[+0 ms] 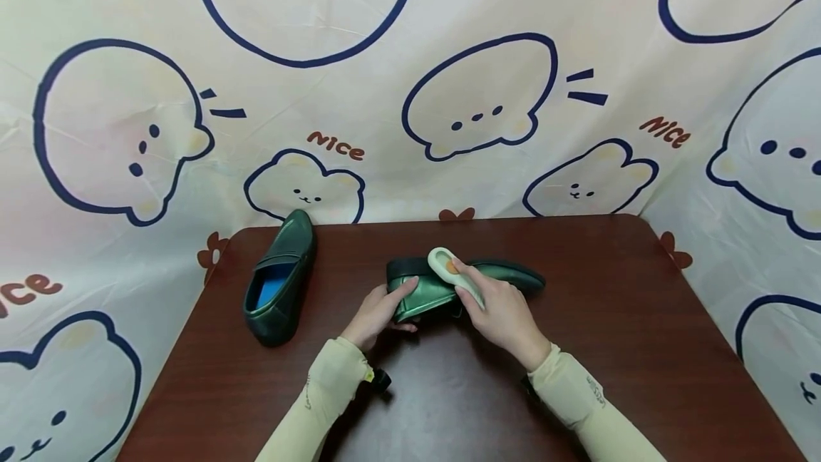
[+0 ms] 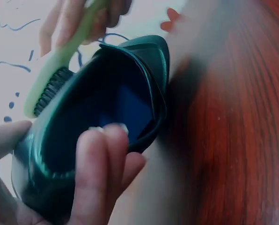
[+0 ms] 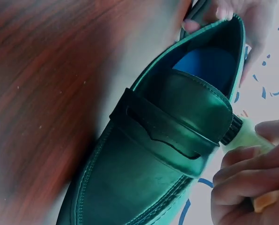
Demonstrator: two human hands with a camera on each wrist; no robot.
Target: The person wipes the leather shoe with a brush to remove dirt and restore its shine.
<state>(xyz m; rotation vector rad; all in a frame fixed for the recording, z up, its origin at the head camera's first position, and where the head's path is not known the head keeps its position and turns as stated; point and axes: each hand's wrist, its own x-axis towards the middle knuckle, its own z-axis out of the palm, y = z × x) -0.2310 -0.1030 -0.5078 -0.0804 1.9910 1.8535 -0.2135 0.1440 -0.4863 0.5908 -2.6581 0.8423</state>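
Note:
A green leather loafer lies tipped on its side, its toe to the right and its opening turned towards me. My left hand grips the heel end, thumb outside; in the left wrist view its fingers reach over the opening's edge. A pale green brush is held in my right hand. Its dark bristles touch the shoe's outer side, as the left wrist view shows. Blue lining shows inside the shoe in the right wrist view, along with the strap across its upper.
A matching green loafer stands upright on the left of the brown table, its blue insole visible. Behind the table and along its sides hangs a pale cloth printed with cartoon outlines.

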